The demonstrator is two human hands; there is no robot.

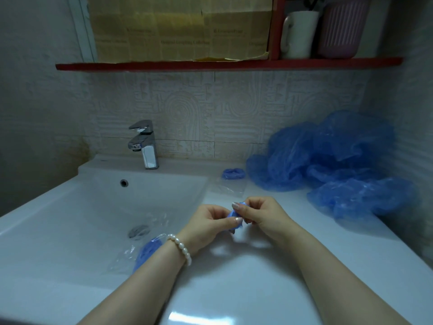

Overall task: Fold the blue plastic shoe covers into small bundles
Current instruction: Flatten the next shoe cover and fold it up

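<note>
I observed both hands above the counter just right of the sink (pixel 70 207). The left hand (pixel 208 225) and right hand (pixel 262 214) each pinched one small folded shoe cover (pixel 234 215) between curled fingers and thumb. Loose shoe covers (pixel 328 158) lay heaped further right of the sink.

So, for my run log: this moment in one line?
hands: left and right pinch shoe cover | stage: folding | unfolded pile: right
</note>
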